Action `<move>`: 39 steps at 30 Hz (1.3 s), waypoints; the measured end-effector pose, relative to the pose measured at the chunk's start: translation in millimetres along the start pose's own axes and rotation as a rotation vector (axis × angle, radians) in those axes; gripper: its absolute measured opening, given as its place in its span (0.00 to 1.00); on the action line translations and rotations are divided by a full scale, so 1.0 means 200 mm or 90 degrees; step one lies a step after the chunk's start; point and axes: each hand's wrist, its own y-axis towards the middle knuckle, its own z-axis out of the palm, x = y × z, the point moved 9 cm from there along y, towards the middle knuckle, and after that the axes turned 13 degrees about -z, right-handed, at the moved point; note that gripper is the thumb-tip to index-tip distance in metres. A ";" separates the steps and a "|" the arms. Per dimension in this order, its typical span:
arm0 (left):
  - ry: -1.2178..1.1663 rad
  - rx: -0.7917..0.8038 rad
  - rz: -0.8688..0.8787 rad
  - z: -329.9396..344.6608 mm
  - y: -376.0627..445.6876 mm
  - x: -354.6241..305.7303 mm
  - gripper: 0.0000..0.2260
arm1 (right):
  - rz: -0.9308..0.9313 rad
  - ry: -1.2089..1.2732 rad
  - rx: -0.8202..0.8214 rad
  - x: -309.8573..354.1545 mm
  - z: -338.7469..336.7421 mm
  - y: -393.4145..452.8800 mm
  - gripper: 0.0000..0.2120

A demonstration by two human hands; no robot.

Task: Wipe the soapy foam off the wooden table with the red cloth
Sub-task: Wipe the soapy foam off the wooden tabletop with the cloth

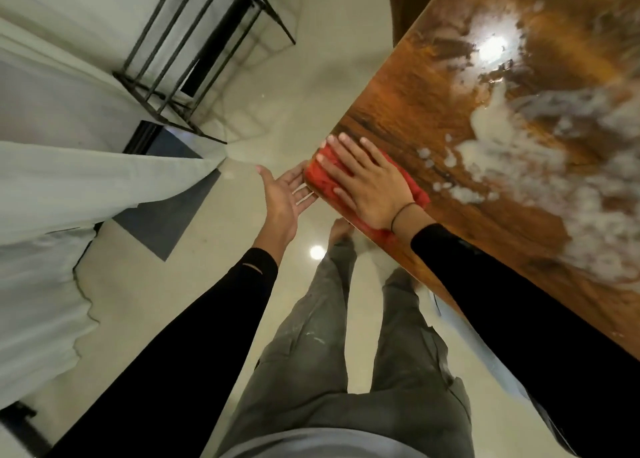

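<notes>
Glossy wooden bench [398, 118] runs diagonally, its corner near frame centre. White soapy foam [519, 166] lies in patches over its far and right parts, blurred, edges hard to trace. Red cloth [323, 180] lies flat at the corner edge.

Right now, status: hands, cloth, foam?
Right hand flat on red cloth at table edge. Left hand open, palm up beside edge. Foam still spread over table. Nothing blocking.
</notes>
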 end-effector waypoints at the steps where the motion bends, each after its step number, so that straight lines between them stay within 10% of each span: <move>1: 0.002 -0.007 -0.001 -0.01 0.00 -0.01 0.46 | 0.044 -0.008 -0.021 -0.06 -0.04 0.07 0.33; 7: -0.063 -0.012 -0.010 -0.04 0.02 -0.02 0.43 | 0.320 0.030 -0.083 -0.17 -0.10 0.23 0.32; 12: -0.089 0.006 -0.033 -0.08 0.03 0.01 0.42 | -0.054 0.012 0.025 0.24 0.08 0.16 0.38; 17: 0.035 0.006 -0.007 -0.02 0.00 0.00 0.35 | -0.097 0.054 0.030 0.06 0.01 0.17 0.32; 24: 0.199 -0.022 0.134 0.18 0.00 -0.12 0.32 | 0.287 0.016 -0.089 -0.52 -0.19 0.10 0.31; 29: 0.181 0.014 0.117 0.35 -0.02 -0.12 0.35 | 0.503 0.057 -0.154 -0.34 -0.19 0.00 0.32; 39: 0.108 0.007 0.124 0.33 -0.02 -0.11 0.35 | -0.067 0.067 0.036 -0.03 0.03 -0.19 0.34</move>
